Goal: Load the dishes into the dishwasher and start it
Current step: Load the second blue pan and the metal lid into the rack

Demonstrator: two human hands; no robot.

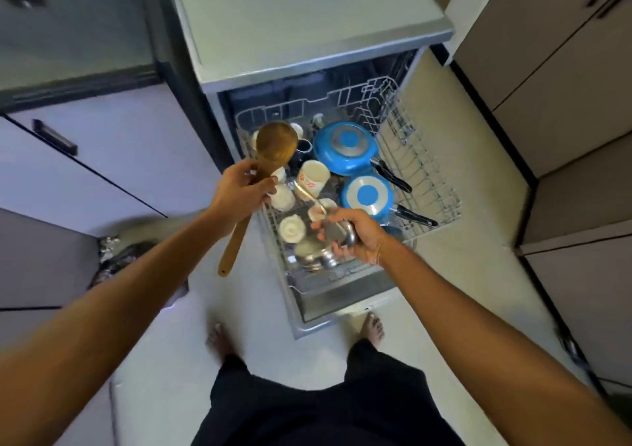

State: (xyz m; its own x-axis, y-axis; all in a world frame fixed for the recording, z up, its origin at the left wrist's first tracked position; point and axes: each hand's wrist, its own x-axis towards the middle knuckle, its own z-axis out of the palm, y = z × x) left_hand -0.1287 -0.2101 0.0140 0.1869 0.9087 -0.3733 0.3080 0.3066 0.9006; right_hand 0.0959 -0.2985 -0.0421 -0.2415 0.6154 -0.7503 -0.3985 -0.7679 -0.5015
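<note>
I see the wooden spoon (273, 148) gripped mid-handle in the left hand (239, 189), bowl up, above the left edge of the rack (427, 172) pulled out of the open dishwasher (307, 326). The right hand (352, 237) is curled round a bunch of metal spoons (338, 232) over the rack's front, with white cups (290, 228) just below. Two blue pans (345, 146) lie bottom-up mid-rack, handles pointing right.
</note>
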